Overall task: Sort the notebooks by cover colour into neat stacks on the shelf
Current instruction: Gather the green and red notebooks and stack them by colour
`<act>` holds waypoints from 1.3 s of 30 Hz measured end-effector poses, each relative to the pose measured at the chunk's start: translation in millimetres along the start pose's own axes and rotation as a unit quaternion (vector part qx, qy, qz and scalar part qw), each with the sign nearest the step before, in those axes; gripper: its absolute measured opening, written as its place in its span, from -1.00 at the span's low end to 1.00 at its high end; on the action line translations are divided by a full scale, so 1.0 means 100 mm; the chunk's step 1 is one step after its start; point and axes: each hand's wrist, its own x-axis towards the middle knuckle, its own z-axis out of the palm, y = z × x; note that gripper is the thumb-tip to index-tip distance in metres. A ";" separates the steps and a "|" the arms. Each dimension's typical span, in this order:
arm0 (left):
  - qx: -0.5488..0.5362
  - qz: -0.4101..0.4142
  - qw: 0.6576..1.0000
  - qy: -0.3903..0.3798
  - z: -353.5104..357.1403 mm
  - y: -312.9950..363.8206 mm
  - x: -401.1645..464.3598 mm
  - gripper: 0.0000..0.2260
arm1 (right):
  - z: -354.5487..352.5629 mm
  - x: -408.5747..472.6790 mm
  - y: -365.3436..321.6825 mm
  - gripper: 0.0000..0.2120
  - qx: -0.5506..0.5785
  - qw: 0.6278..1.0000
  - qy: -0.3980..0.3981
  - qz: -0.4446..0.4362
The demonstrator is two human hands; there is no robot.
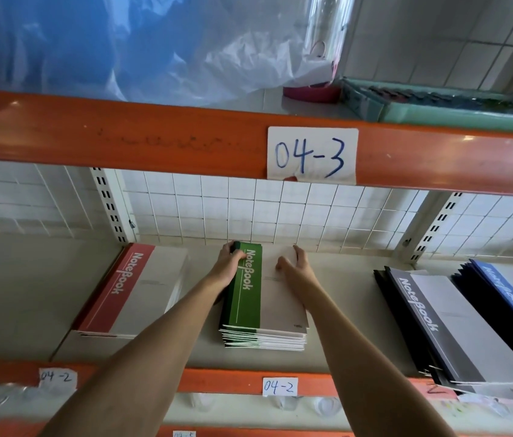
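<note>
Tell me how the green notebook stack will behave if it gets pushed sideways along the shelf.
The green notebook stack is many thin, loose notebooks, so it would probably shear and fan out rather than slide as one block. The covers look smooth, so upper copies may slip first. It sits low and flat, so tipping seems unlikely. The left hand and right hand at its far end could steady it.

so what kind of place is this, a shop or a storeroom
Most likely a storeroom or stockroom: orange racking beams carry handwritten bin labels such as 04-3, and bulk stacks of notebooks, like the green stack, sit on the shelf.
</note>
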 end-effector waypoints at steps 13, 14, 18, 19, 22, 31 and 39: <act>-0.007 0.021 1.000 0.001 -0.01 0.02 -0.03 -0.75 | -0.01 0.06 -0.03 -0.47 -0.009 1.000 -0.011 -0.001; -0.010 0.016 1.000 0.005 -0.01 0.01 -0.05 -0.77 | -0.01 0.05 -0.01 -0.47 -0.004 1.000 -0.005 0.001; 0.004 0.017 1.000 0.013 0.01 0.03 -0.11 -0.79 | -0.02 0.07 0.01 -0.48 0.010 1.000 0.000 0.012; 0.006 0.014 1.000 0.015 0.01 0.05 -0.12 -0.78 | -0.02 0.08 0.00 -0.47 0.003 1.000 -0.005 0.014; 0.037 -0.003 0.999 -0.013 -0.03 0.07 -0.11 -0.69 | -0.02 0.11 -0.07 -0.38 -0.017 0.999 -0.023 0.027; 0.209 -0.020 0.977 -0.044 -0.10 0.24 -0.34 -0.44 | -0.07 -0.05 -0.22 -0.48 -0.182 0.983 -0.003 0.020; 0.210 -0.037 0.977 -0.026 -0.11 0.27 -0.59 -0.38 | -0.15 -0.58 -0.29 -0.61 -0.097 0.992 -0.079 0.005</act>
